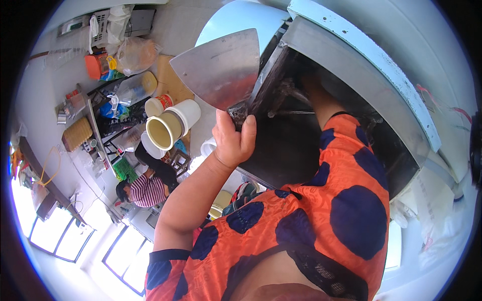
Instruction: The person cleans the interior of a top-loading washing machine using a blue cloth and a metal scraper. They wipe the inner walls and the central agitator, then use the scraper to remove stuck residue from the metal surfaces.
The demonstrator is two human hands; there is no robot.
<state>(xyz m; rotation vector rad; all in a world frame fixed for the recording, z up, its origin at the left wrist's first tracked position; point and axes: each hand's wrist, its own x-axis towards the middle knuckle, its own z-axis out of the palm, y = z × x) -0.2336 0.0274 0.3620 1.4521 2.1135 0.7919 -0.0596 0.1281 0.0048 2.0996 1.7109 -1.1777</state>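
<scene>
My left hand point(233, 141) is raised with its fingers around the short dark handle of a wide metal scraper point(222, 67). The scraper's broad blade points up and away from me, beside the rim of a large steel mixing tub point(350, 56). Over on the other side, my right arm reaches down into the tub's dark interior. My right hand point(311, 84) is lost in shadow there, and its fingers and anything in them are hidden. Near it in the tub are metal mixer bars point(292, 92).
A light blue curved panel point(241, 19) adjoins the tub. Plastic buckets point(163, 129) stand on the floor to the left, beside a cardboard sheet point(171, 77). Beyond them, a person in a striped top point(147, 190) sits near a cluttered shelf point(101, 137).
</scene>
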